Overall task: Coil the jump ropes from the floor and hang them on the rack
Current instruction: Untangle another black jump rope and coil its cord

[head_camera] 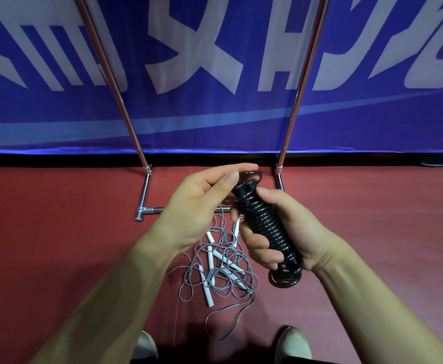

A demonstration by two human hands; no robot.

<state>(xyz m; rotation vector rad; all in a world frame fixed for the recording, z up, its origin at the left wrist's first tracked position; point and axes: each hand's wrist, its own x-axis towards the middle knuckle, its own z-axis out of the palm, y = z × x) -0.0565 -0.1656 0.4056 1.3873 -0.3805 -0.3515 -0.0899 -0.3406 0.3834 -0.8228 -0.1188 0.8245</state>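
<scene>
Fingers (261,248) of the right hand (288,232) wrap tight round the black rope (265,224), wound up over its handles; the left hand (199,206) pinches its loose end at the far tip. Light, springy cord, likely to unwind unless gripped mid-bundle. Grey ropes (223,269) lie tangled on the floor (57,245), near the rack (146,187).

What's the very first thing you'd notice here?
The black jump rope, wound into a tight coil, held mid-picture by the right hand while the left hand pinches its top. Below them, grey ropes with white handles lie tangled on the red floor.
</scene>
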